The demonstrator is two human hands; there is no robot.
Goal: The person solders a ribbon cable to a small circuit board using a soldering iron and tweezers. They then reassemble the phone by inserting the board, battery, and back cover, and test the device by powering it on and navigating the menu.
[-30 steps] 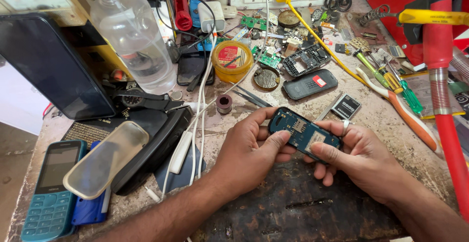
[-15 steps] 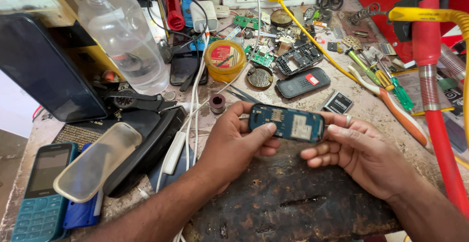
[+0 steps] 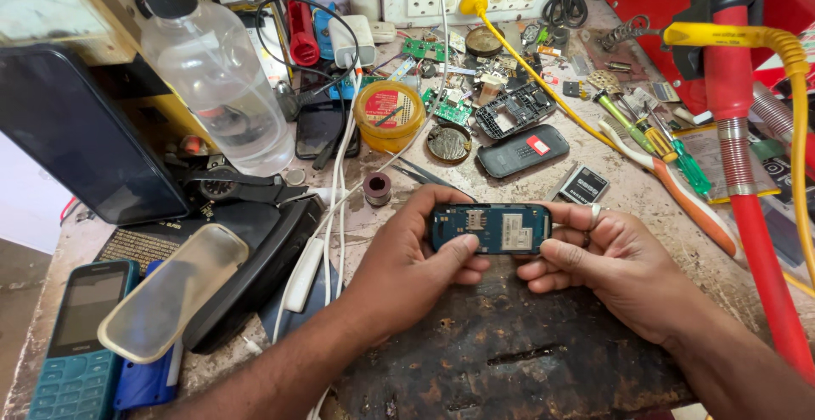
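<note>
Both hands grip the opened blue phone (image 3: pixel 491 228) by its short ends, left hand (image 3: pixel 407 271) and right hand (image 3: pixel 615 263) equally close, fingers pinched on it, long axis running left-right, held just above the dark mat (image 3: pixel 509 361) on the worktop (image 3: pixel 645 191).

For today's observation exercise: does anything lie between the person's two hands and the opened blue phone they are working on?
Nothing visible does. The left hand and right hand both already hold the blue phone directly, fingers on its ends, above the dark mat.
</note>
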